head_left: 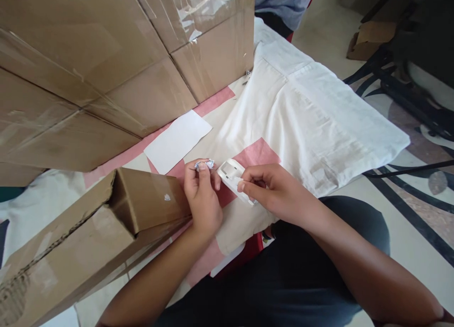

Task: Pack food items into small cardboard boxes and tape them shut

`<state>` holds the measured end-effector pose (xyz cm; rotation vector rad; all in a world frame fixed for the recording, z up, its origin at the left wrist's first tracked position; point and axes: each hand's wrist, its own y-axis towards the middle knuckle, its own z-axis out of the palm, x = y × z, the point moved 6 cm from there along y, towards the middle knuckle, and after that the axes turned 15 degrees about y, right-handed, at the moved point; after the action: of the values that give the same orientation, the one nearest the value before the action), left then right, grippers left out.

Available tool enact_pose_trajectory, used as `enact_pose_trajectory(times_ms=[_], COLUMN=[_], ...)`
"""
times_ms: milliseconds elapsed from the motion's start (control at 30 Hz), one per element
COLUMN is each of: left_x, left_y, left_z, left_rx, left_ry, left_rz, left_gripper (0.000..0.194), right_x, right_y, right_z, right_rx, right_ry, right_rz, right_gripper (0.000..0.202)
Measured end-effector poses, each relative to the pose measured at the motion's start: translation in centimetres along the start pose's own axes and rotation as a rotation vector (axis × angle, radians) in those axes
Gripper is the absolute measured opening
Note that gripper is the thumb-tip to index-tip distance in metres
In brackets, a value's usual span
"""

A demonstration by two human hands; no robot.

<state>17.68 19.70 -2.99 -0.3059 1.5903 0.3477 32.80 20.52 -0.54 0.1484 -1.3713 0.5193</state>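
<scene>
Nearest, the wearer's dark-clad leg (301,279) lies under the forearms, with a brown carton (81,256) off to the left. Just beyond, the hands are apart: the left hand (204,201) pinches a small blue-and-white scrap (205,164) between thumb and finger, while the right hand (273,190) has thumb and finger closed on a thin white piece (234,181) at the white plastic casing (230,167). Whether that piece is loose or part of the casing, I cannot tell. The casing lies between the hands, over the table's pink-and-white cloth (260,152). The step in hand seems to be fingertip work on the casing; the next move probably calls for a steady pinch and a light touch. Farther off are white paper (179,140), stacked boxes (131,95) and another person's blue clothing (283,5).
</scene>
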Motion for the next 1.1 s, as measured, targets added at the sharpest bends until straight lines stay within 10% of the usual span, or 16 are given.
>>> enact_pose_trajectory(times_ms=[433,700,833,1100], left_x=[-2.0,-6.2,-6.3,-5.9], left_y=[0.6,2.9,4.0,5.1], left_z=[-0.7,6.7,9.1,9.7], left_rx=[0.013,0.727,0.649,0.521], left_ry=[0.308,1.099,1.405,1.311], left_rz=[0.172,0.322,0.472,0.445], left_gripper=[0.030,0.030,0.037,0.023], right_x=[1.0,2.3,2.0,2.8], right_y=[0.7,2.3,3.4,4.4], right_z=[-2.2,-15.0,-13.5,-10.2], right_rx=[-0.063,-0.700,-0.583,-0.436], right_ry=[0.085,0.161,0.091,0.085], right_rz=[-0.100,-0.237,-0.223,-0.304], right_gripper=[0.028,0.020,0.022,0.023])
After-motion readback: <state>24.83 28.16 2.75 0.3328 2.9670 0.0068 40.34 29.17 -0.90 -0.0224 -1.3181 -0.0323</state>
